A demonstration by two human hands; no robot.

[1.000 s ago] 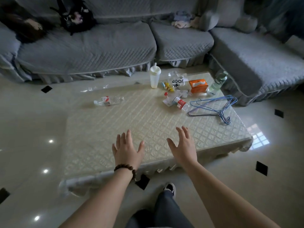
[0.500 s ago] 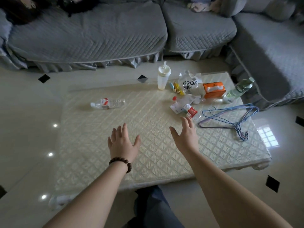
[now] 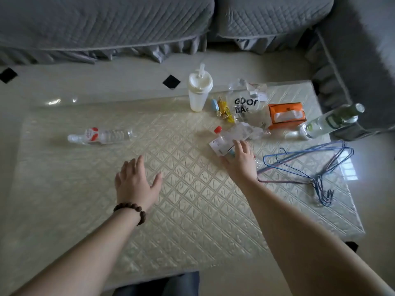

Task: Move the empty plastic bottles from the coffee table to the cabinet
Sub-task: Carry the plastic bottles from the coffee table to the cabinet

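Note:
An empty clear bottle with a red-and-white label (image 3: 100,135) lies on its side at the left of the coffee table (image 3: 192,210). A second, red-capped bottle (image 3: 226,139) lies near the middle, partly under clear wrappers. My right hand (image 3: 240,161) rests over its lower end with fingers spread; I cannot tell whether it grips. A green-labelled bottle (image 3: 330,121) leans at the far right edge. My left hand (image 3: 134,184), with a bead bracelet, hovers open over the table's middle, holding nothing.
A white tumbler with a straw (image 3: 198,90), snack wrappers (image 3: 223,110), a clear "GOOD DAY" bag (image 3: 245,103) and an orange tissue pack (image 3: 286,115) crowd the far side. Blue wire hangers (image 3: 305,165) lie at the right. A grey sofa (image 3: 106,24) wraps the back and right.
I have moved closer and lean over the table. My right hand has reached forward onto the red-capped bottle. My left hand has moved forward a little.

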